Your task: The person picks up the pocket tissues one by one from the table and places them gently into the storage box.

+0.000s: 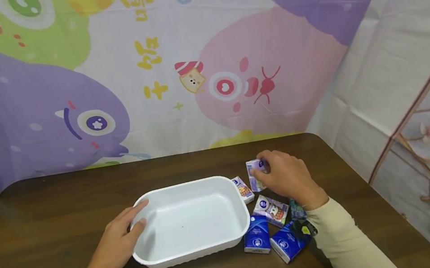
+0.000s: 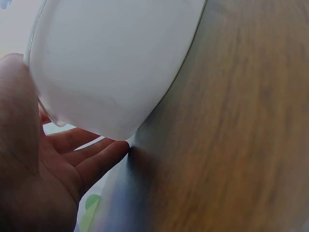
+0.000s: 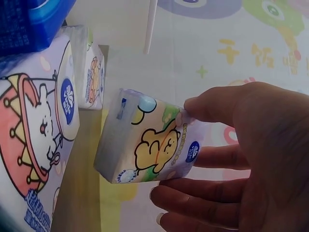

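Note:
My right hand [image 1: 286, 176] pinches a small purple tissue pack [image 3: 154, 140] between thumb and fingers, near the far right of the table. A yellow cartoon animal is printed on the pack. At the left end of a white plastic basin [image 1: 187, 221], my left hand [image 1: 116, 237] touches the rim with thumb and index finger. Its other fingers lie fairly straight against the outside wall in the left wrist view. Beside the basin's right end lie a purple cartoon tissue pack [image 1: 271, 210], another small pack [image 1: 243, 190] and a blue tissue pack [image 1: 257, 235].
Another blue tissue pack [image 1: 290, 240] lies near my right sleeve [image 1: 344, 234], beside a dark green pack [image 1: 297, 209] partly hidden by the wrist. The brown wooden table [image 1: 64, 194] meets a cartoon-printed cloth [image 1: 173, 126] at its back edge.

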Demonstrator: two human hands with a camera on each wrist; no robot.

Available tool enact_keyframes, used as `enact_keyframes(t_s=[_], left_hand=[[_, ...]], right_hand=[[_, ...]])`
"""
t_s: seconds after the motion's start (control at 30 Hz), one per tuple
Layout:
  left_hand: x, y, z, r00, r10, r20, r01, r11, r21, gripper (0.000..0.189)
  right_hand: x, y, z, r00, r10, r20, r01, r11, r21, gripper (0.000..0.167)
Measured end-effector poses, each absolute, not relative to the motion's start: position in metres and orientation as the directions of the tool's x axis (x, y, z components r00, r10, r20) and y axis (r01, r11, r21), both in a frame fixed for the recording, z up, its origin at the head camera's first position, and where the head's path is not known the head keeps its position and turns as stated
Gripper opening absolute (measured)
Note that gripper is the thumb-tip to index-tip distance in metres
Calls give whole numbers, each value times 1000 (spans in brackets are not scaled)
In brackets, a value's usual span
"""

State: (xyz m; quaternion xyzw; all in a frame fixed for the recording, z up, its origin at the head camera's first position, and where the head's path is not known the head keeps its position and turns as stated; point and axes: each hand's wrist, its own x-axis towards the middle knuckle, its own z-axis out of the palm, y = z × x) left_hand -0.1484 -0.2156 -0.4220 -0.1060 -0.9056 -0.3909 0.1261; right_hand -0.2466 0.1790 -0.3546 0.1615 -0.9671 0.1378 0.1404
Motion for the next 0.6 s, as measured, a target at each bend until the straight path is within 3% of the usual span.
enact_keyframes(t_s=[0.6], left_hand=[[-147,-216,-424,-944,86,319,292,669,684,41]], right_hand=[[-240,168,-353,-849,-322,419,-439,871,-220,45]])
